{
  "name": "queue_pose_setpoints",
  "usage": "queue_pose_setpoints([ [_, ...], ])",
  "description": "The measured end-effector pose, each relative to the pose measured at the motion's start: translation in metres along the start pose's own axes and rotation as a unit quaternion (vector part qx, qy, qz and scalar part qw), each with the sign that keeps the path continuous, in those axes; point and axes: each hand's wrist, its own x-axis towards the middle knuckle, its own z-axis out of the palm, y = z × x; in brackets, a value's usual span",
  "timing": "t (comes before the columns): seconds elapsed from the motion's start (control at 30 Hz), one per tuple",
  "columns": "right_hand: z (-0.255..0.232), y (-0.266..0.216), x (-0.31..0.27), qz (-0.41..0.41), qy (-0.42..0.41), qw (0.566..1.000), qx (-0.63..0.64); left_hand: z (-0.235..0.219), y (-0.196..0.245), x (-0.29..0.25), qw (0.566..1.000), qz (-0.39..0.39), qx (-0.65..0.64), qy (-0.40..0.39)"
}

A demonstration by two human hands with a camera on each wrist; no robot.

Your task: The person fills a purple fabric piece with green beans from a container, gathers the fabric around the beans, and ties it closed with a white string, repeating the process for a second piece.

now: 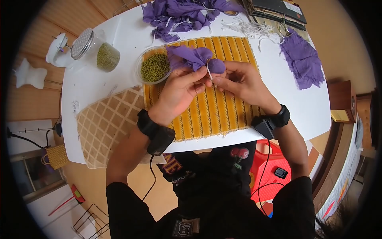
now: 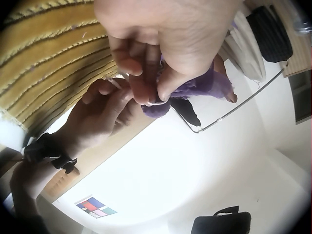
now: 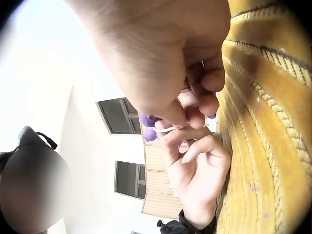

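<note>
A small purple cloth pouch [image 1: 216, 66] has a round, filled end and loose cloth [image 1: 187, 57] fanning out to its left. White string [image 1: 209, 71] circles its neck. My left hand [image 1: 177, 91] pinches the pouch at the neck, with thumb and forefinger right at the string. From the other side, my right hand [image 1: 246, 81] has its fingertips beside the round end; in the left wrist view it pinches a strand of the string [image 2: 114, 83]. Both hands are over a yellow striped cloth mat [image 1: 199, 107]. A clear bowl of green beans [image 1: 155, 67] stands beside the left hand.
Purple cloth pouches [image 1: 179, 20] are heaped at the back, with loose white strings [image 1: 254, 30] to their right. A flat purple cloth [image 1: 304, 59] lies at the right. At the left are a jar of green grains [image 1: 107, 57] and a tan lattice-pattern cloth [image 1: 111, 123].
</note>
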Motion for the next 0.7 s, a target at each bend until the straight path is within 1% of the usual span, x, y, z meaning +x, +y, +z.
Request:
queue_pose_setpoints([
  [0.13,0.0,0.004,0.001,-0.004,-0.011,1.0,0.022,0.002,0.0,0.0,1.0,0.007,-0.019,-0.009],
  [0.2,-0.001,0.005,0.002,-0.015,0.008,0.999,-0.034,0.0,-0.001,0.001,1.0,0.009,-0.016,-0.004],
  [0.23,0.002,0.005,0.002,-0.015,0.007,0.999,-0.033,-0.001,-0.001,0.002,1.0,0.011,-0.014,0.0],
  [0.3,0.01,0.003,0.001,-0.04,0.068,0.991,0.108,0.002,-0.001,0.001,1.0,0.005,-0.009,0.007],
  [0.33,0.009,0.001,0.001,-0.04,0.068,0.991,0.108,0.002,0.0,0.001,1.0,0.0,-0.005,0.012],
  [0.37,0.006,-0.002,0.0,-0.027,0.026,0.995,0.093,0.0,-0.001,0.001,1.0,-0.001,-0.004,0.012],
  [0.4,0.005,-0.004,-0.001,-0.013,-0.015,0.997,0.078,-0.004,-0.001,0.002,1.0,0.006,-0.022,-0.01],
  [0.43,0.004,-0.002,0.0,-0.013,-0.015,0.997,0.078,-0.006,-0.002,0.002,0.999,0.012,-0.039,-0.032],
  [0.5,0.002,0.002,0.002,0.033,-0.007,0.999,0.042,0.001,0.0,0.002,0.999,0.014,-0.041,-0.022],
  [0.6,-0.002,0.006,0.003,0.027,0.014,0.999,0.04,0.003,0.0,0.002,0.999,0.013,-0.041,-0.006],
  [0.7,-0.002,0.005,0.002,0.035,0.005,0.999,0.02,0.001,-0.002,0.003,0.999,0.012,-0.04,-0.004],
])
